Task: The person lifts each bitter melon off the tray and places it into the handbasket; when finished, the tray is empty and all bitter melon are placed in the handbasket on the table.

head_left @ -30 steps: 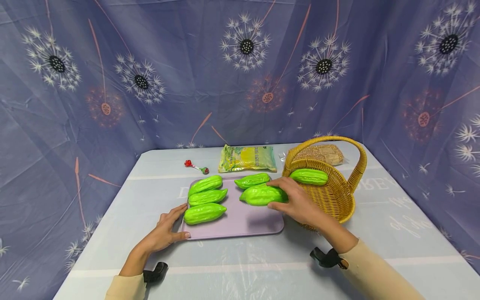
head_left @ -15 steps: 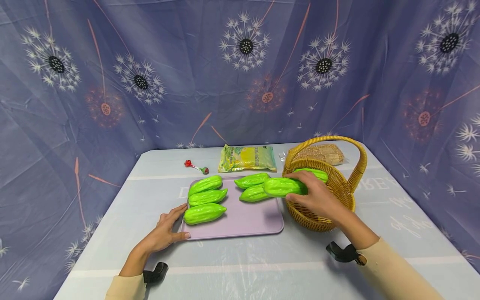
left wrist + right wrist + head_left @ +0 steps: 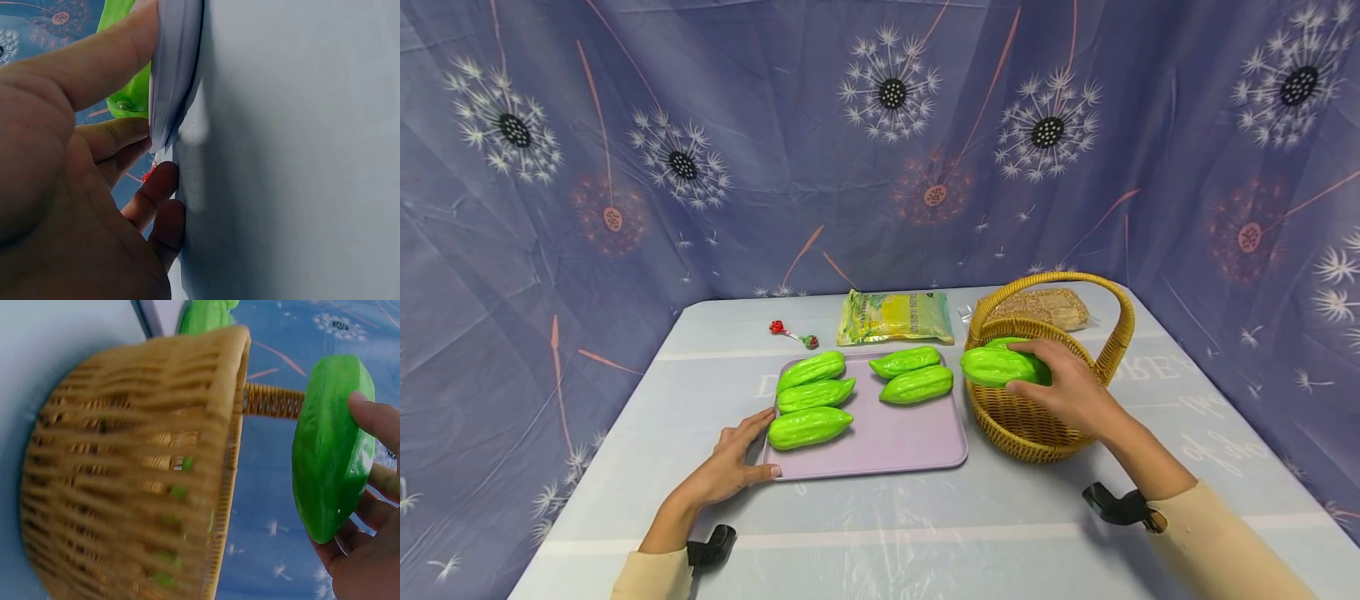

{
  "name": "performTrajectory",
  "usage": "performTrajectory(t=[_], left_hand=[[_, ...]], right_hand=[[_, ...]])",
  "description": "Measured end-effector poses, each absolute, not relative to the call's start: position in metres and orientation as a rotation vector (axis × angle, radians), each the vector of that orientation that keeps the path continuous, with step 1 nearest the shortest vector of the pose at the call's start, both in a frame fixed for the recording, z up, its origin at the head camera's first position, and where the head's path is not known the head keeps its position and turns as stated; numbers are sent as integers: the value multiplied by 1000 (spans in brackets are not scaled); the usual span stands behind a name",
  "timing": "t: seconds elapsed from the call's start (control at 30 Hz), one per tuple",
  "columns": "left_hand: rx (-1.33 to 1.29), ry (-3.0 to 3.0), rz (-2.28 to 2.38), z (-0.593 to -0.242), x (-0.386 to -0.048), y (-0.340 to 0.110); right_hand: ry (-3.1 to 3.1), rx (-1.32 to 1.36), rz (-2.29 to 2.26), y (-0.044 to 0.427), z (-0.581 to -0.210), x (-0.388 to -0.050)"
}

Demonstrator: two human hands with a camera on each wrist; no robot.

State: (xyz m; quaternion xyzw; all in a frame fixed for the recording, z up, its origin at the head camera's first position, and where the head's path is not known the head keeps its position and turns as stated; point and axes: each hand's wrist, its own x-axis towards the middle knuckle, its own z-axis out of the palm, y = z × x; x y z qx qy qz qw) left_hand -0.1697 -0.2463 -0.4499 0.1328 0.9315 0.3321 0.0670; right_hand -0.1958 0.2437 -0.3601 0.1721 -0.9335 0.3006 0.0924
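Five remaining, one crossing over

My right hand [image 3: 1064,385] is gripping a green gourd [image 3: 992,367], now hovering above the basket [image 3: 1026,448] instead of the tray [image 3: 891,443], leaving five gourds [image 3: 809,427] there. My left hand [image 3: 730,460], fingers extended, is touching the tray's edge.

The head camera looks forward and down from the near side of the table [image 3: 850,533], far enough back to take in the left hand [image 3: 730,462], the right hand [image 3: 1063,387], the lilac tray [image 3: 910,437] and the dandelion-print curtain [image 3: 775,167]. The left wrist camera looks from close range past the palm toward the tray's edge, turned sideways so the tabletop stands upright, and shares that edge with the head view. The right wrist camera, also sideways, closely faces the wicker basket [image 3: 1018,442] and the gripped bitter melon [image 3: 331,450], both visible from the head.
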Motion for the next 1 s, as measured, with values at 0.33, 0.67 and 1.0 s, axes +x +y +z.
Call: performTrajectory(t=[0.33,0.67,1.0], left_hand=[[403,2797,1007,-449,-170,-246],[399,2785,1023,-448,-169,-245],[408,2800,1009,-449,-169,-245]], right_hand=[[-2827,450,833,265,-359,-204],[-2884,491,708,279,-356,-220],[-2978,450,578,279,-355,-237]])
